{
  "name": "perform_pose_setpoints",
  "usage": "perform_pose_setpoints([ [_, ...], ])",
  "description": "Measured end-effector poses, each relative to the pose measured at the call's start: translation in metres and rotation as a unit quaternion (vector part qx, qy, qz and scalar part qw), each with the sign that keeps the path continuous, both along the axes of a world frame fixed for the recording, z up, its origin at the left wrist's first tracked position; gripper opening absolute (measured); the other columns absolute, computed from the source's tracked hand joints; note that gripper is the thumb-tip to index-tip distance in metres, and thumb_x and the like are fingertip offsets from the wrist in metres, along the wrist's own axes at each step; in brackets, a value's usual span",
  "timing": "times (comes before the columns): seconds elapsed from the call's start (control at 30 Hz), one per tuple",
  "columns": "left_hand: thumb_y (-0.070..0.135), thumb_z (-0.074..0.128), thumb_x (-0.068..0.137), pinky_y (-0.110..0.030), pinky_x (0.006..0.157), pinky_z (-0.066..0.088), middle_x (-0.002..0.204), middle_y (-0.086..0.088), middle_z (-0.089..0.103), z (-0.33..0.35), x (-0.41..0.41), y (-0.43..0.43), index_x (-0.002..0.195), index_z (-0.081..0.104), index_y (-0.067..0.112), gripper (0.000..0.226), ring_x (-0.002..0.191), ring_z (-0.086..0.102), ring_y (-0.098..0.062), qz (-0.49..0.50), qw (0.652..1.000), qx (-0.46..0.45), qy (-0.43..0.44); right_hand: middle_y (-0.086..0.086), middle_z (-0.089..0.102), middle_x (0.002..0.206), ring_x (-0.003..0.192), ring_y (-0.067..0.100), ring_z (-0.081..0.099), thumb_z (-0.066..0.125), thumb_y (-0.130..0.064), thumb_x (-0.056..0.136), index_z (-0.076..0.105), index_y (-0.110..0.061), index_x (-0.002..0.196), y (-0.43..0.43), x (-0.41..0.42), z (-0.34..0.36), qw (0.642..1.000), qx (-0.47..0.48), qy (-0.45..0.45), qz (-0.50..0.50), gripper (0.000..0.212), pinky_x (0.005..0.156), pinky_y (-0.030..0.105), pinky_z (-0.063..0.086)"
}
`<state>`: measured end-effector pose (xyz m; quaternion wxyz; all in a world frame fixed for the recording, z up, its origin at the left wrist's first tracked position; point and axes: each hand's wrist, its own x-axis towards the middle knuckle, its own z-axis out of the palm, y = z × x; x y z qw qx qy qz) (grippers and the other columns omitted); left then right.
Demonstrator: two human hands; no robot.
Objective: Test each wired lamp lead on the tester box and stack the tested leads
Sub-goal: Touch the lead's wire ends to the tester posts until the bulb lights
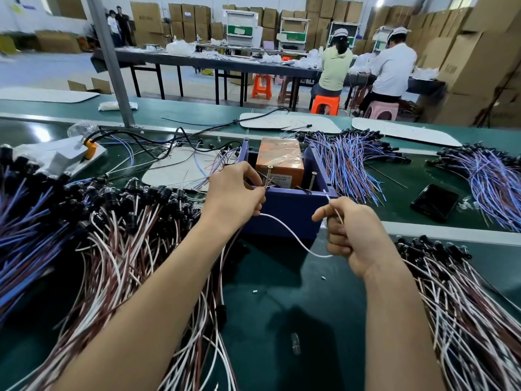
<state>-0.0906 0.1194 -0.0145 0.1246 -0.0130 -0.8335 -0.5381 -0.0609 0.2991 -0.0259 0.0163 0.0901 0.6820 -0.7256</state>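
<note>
On the green tabletop (282, 277), head view: at centre, a purple open-topped tester box (290, 210), an orange film-wrapped block (282, 160) inside it, and two upright metal screws at its near edge, a left-hand screw (267, 176) and a right-hand screw (312, 180). Left hand (236, 193) up at the left-hand screw, fingers (255, 190) pinched there on a thin white wired lamp lead (293, 235). From under those fingers, the lead sagging across the box front and up into the right hand (352, 232), clenched round it, one end poking out past thumb and forefinger toward the box's near right corner. Cannot tell whether that end touches the right-hand screw.

Left of the left forearm, a heap of red-and-white leads with black lamp holders (127, 235); right of the right forearm, a second red-and-white heap (465, 306). Just beside the box's right wall, a fanned bundle of blue-and-purple leads (352, 165). Further right, a black phone lying flat (434, 203).

Printed lines on the orange block's front too small to read; labels on the stacked cardboard cartons (324, 12) too blurred to read.
</note>
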Motion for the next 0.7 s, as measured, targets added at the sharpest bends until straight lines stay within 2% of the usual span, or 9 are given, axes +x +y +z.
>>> perform_pose_setpoints([
  [0.17, 0.0, 0.062, 0.085, -0.026, 0.05, 0.057, 0.068, -0.01, 0.07, 0.0, -0.001, 0.0, 0.088, 0.058, 0.008, 0.01, 0.046, 0.06, -0.012, 0.004, 1.0, -0.007, 0.006, -0.007, 0.02, 0.041, 0.033, 0.006, 0.012, 0.036, -0.015, 0.094, 0.056, -0.004, 0.067, -0.007, -0.002, -0.002, 1.0, 0.012, 0.0, -0.002, 0.036, 0.035, 0.012, 0.013],
  [0.37, 0.003, 0.063, 0.085, -0.018, 0.04, 0.048, 0.068, -0.007, 0.07, -0.001, -0.001, -0.001, 0.085, 0.057, 0.011, 0.01, 0.037, 0.051, -0.003, 0.001, 1.0, -0.018, 0.007, -0.008, 0.021, 0.039, 0.031, 0.005, 0.014, 0.036, -0.015, 0.096, 0.056, -0.005, 0.067, -0.015, -0.003, -0.005, 1.0, 0.016, 0.002, -0.006, 0.037, 0.034, 0.011, 0.015],
  [0.7, 0.003, 0.063, 0.086, -0.016, 0.039, 0.044, 0.068, -0.008, 0.069, -0.001, -0.002, -0.001, 0.084, 0.057, 0.01, 0.01, 0.036, 0.05, -0.001, -0.001, 1.0, -0.008, 0.001, -0.011, 0.023, 0.037, 0.031, 0.004, 0.017, 0.034, -0.021, 0.103, 0.056, -0.007, 0.073, -0.024, -0.007, -0.014, 0.999, 0.025, 0.026, -0.028, 0.04, 0.034, 0.015, 0.016],
])
